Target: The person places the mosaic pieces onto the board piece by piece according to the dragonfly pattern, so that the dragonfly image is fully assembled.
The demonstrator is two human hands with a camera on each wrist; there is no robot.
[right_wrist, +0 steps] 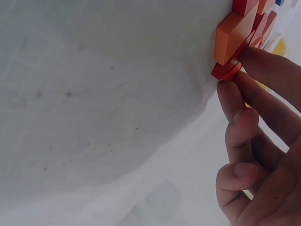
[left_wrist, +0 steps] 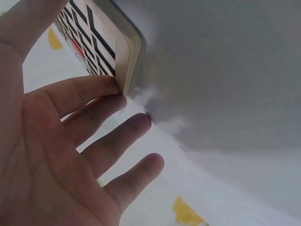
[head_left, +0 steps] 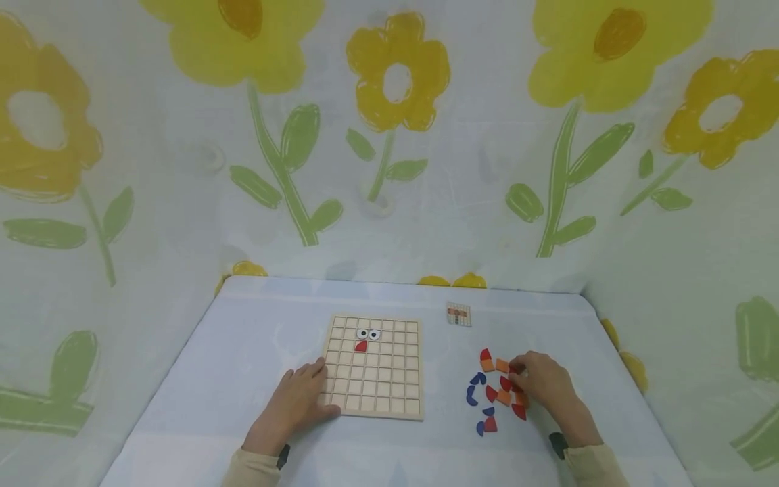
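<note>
A wooden grid board (head_left: 402, 389) lies on the table, with two round eye pieces (head_left: 368, 334) and a red quarter-circle piece (head_left: 361, 346) in its upper squares. My left hand (head_left: 298, 399) rests at the board's lower left corner. In the left wrist view its loosely straight fingers (left_wrist: 101, 89) touch the board's edge (left_wrist: 129, 61). Among the loose pieces on the right, my right hand (head_left: 544, 382) pinches a red piece (right_wrist: 230, 70) between thumb and fingertips. An orange square piece (right_wrist: 235, 35) sits right beside those fingertips.
Several blue rounded pieces (head_left: 471, 396), red quarter-circle pieces (head_left: 491, 424) and orange squares (head_left: 503, 397) lie loose right of the board. A small pattern card (head_left: 459, 314) lies farther back. Flower-printed cloth walls (head_left: 462, 182) surround the white table (head_left: 243, 338).
</note>
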